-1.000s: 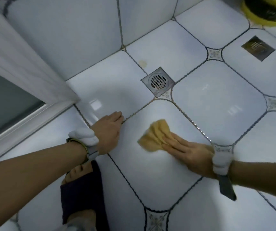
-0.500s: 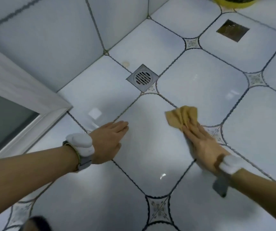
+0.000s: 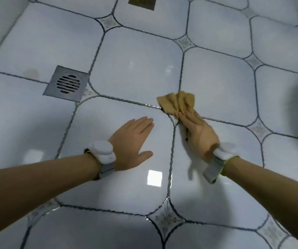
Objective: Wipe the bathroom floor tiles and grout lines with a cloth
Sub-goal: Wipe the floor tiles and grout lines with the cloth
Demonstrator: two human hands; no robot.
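White floor tiles (image 3: 135, 69) all round; the drain (image 3: 65, 83) sits well left of the grip. Left hand (image 3: 132, 141) lies flat, holding nothing. Right hand (image 3: 198, 132), fingers straight, presses the cloth (image 3: 177, 102) onto the grout line (image 3: 126, 101) (bunched, so it may ride over the groove).

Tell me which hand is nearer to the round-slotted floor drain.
Left. The left hand lies flat on the tile below and to the right of the drain; the right hand, pressing the cloth, is farther right, past a grout line.
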